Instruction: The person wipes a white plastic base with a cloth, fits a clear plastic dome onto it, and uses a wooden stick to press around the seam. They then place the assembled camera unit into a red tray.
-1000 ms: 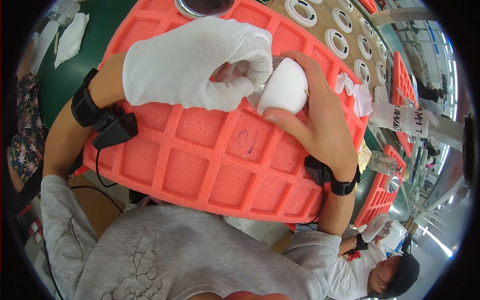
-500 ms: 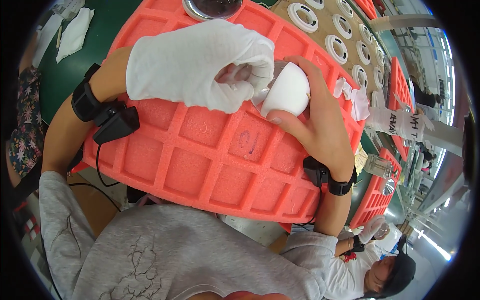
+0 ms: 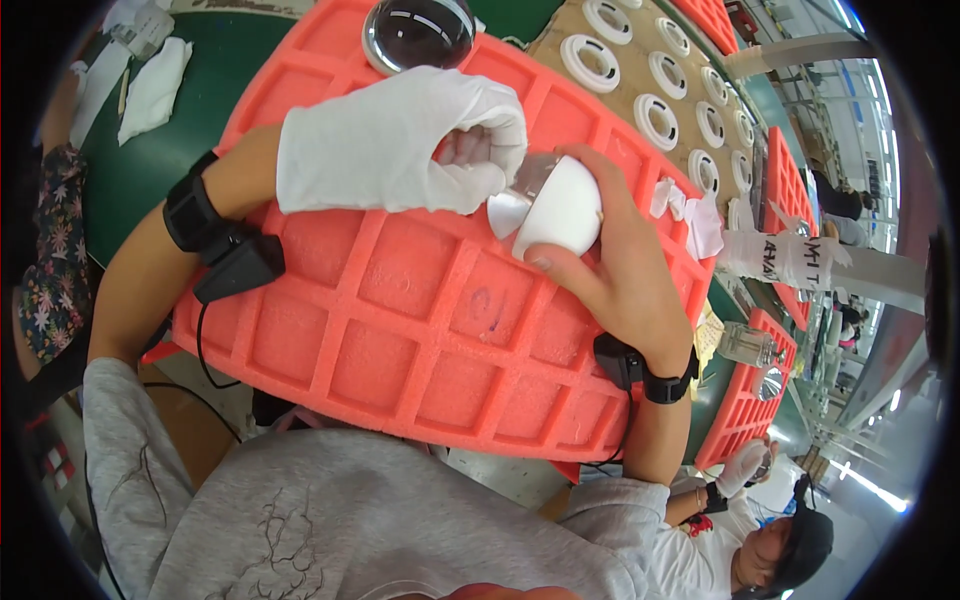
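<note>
My right hand (image 3: 630,265), bare, grips a white rounded housing (image 3: 568,210) between thumb and fingers above the tray. A glossy see-through part (image 3: 536,175) shows on the housing's left side. From the same side a shiny, translucent flap (image 3: 508,213) sticks out. My left hand (image 3: 410,145) wears a white glove, its fingers curled closed beside the flap. Its fingertips are at the flap's edge; whether they pinch it is hard to see. Below both hands lies a red foam tray (image 3: 425,345) with square pockets.
A clear dome with a dark inside (image 3: 420,35) rests at the tray's far edge. White rings (image 3: 590,62) sit on a brown board at the far right. Torn white paper (image 3: 700,222) lies by the tray's right side, near a wrapped post (image 3: 790,258). A co-worker (image 3: 760,530) sits at right.
My left hand has shifted left, away from the housing, and the translucent flap now shows between them. My right hand with the housing has moved slightly left and nearer. More of the clear dome shows.
</note>
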Motion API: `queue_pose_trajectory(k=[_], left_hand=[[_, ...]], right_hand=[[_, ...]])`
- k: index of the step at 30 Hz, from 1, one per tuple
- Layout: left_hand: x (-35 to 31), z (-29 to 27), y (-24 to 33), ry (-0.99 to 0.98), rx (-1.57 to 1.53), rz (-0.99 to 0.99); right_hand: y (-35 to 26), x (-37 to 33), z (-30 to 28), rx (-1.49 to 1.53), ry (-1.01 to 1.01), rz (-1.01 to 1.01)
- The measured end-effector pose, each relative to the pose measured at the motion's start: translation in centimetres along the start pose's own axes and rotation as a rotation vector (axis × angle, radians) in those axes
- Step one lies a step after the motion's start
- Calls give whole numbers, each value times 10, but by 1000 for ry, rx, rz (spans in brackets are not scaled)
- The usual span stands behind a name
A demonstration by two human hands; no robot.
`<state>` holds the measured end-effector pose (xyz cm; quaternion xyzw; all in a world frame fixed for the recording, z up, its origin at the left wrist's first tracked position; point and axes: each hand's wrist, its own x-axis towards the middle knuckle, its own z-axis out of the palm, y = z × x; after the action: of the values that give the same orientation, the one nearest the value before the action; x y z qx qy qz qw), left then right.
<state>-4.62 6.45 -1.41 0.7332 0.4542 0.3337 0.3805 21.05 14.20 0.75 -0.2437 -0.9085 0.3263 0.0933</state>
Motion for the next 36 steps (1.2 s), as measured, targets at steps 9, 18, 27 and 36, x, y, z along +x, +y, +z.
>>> queue_pose_trajectory(k=[9, 18, 27, 36], left_hand=[[-3, 1, 18, 166, 125, 238], [1, 4, 11, 191, 493, 485], [2, 8, 14, 318, 651, 529], [0, 4, 13, 277, 670, 642]], right_hand=[[1, -1, 2, 49, 7, -34], [-3, 1, 3, 7, 2, -18], [2, 1, 9, -31, 88, -106], [4, 2, 9, -56, 90, -113]])
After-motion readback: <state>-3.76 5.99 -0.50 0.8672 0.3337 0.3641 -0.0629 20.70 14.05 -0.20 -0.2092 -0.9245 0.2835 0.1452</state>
